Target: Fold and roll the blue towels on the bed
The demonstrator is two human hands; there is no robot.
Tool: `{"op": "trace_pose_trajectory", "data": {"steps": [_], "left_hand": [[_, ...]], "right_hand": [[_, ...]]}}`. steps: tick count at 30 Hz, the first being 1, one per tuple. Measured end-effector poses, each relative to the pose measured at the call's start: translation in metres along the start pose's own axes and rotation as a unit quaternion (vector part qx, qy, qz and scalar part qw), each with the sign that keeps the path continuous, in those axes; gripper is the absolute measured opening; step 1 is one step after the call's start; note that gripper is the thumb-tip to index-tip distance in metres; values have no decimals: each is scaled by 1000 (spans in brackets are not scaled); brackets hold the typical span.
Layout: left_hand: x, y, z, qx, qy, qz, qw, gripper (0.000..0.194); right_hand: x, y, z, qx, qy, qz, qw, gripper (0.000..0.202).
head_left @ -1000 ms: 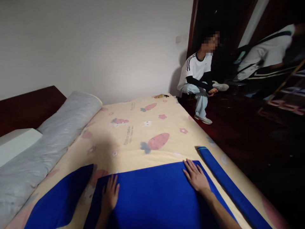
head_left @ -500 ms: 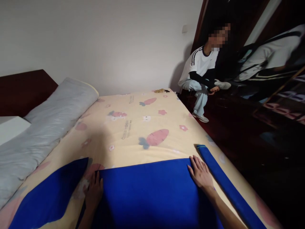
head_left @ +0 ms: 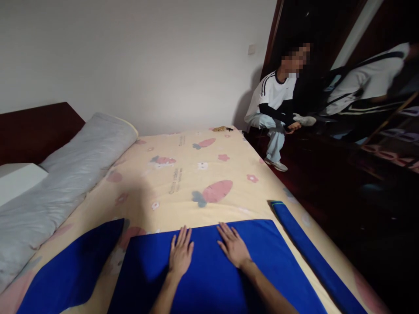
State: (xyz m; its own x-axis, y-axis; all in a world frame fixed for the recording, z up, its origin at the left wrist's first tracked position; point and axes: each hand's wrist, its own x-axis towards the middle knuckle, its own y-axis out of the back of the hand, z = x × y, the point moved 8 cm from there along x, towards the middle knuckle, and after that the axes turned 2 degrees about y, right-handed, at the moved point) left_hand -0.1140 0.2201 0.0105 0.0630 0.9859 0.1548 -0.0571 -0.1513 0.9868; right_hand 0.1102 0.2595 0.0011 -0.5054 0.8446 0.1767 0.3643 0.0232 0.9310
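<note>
Blue cloths (head_left: 207, 274) (head_left: 73, 266) (head_left: 312, 253) number three, one under two hands (head_left: 181, 256) (head_left: 234, 249).

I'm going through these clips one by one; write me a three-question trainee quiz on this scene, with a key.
1. True or false: the left hand and the right hand both lie on the large blue cloth.

2. Which of these lies just to the right of that cloth?
A) the wall switch
B) the narrow blue strip
C) the headboard

3. Fill in: the long pillow along the left side of the bed is ____ in colour.

Key: 1. True; 2. B; 3. gray.
</note>
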Motion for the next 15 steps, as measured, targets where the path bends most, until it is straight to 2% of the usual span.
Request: {"op": "trace_pose_trajectory", "data": {"steps": [4,5,7,8,10,15], "left_hand": [[-33,7,-138,57,171,32,983,55],[-43,9,-167,70,208,46,975,56],[-56,8,-206,77,244,48,965,58],[-60,6,-218,77,260,45,962,60],[-64,4,-230,74,281,32,956,63],[-59,8,-227,78,308,16,948,66]], "right_hand": [[-46,34,109,-66,-123,42,989,63],[-57,40,128,-81,-147,53,984,65],[-74,46,151,-104,-189,68,974,70],[-79,48,157,-113,-208,72,969,72],[-83,48,159,-127,-247,74,958,74],[-79,46,154,-145,-290,45,945,75]]}}
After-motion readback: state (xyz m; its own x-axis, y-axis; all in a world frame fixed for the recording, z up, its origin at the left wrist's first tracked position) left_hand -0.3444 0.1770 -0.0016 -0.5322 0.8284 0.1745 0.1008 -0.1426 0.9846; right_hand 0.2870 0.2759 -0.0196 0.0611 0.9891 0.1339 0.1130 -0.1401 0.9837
